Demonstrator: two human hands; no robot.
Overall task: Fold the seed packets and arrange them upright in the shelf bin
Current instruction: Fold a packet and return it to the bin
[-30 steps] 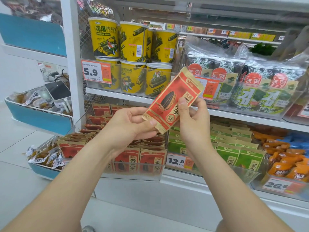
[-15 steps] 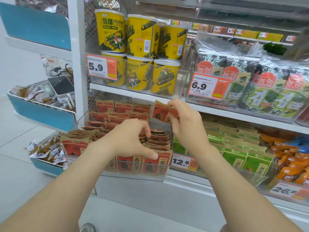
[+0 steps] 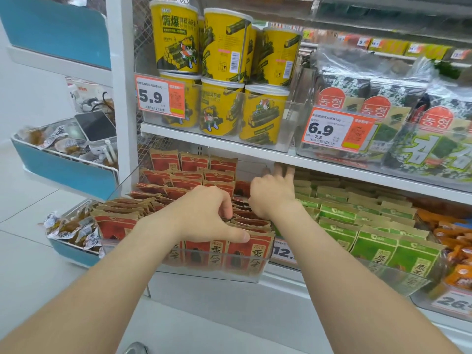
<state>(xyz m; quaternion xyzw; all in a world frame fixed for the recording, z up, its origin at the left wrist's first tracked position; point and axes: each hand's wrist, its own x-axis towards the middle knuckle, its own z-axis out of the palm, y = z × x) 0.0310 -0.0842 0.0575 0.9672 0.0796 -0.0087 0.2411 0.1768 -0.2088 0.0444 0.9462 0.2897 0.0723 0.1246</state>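
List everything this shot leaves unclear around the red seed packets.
Head view only:
- Right hand: its back hides whether its grip holds a packet.
- Left hand: fingertips buried among the red packets.
- Price tag: the right forearm cuts it off after 12.
- Lower-right price tag: cropped by the frame's edge.

**A:** The seed packet [image 3: 241, 189] drops from up by the top shelf into the shelf bin [image 3: 212, 273]!

**B:** The right hand [image 3: 272, 198] pushes deeper, toward 12 o'clock. The left hand [image 3: 207, 213] lets go and lands on the front packets [image 3: 255, 247].
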